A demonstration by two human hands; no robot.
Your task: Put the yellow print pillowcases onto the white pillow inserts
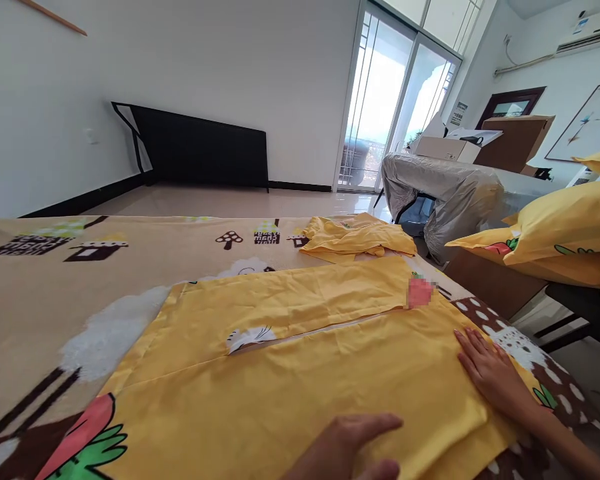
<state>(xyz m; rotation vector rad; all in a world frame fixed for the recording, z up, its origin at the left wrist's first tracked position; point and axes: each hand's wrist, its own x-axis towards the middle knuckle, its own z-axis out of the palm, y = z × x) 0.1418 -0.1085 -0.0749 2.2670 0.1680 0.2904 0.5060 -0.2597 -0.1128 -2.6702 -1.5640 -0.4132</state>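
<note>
One patterned blanket (145, 273) lies under the yellow cover (290, 393), which spreads flat before you. Its slit (330, 328) runs crosswise, tilting away toward your right. Your left hand (343, 443) is on the near side, fingers loosely apart; your right, its flat, empty fingers (473, 347) outstretched, lies nearer the slit's right end.

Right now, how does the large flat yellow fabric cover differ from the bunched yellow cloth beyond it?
The yellow fabric cover is spread out; the bunched yellow cloth lies in folds. The right hand rests on the cover; no hand touches the cloth. Both lie on the beige patterned blanket.
</note>
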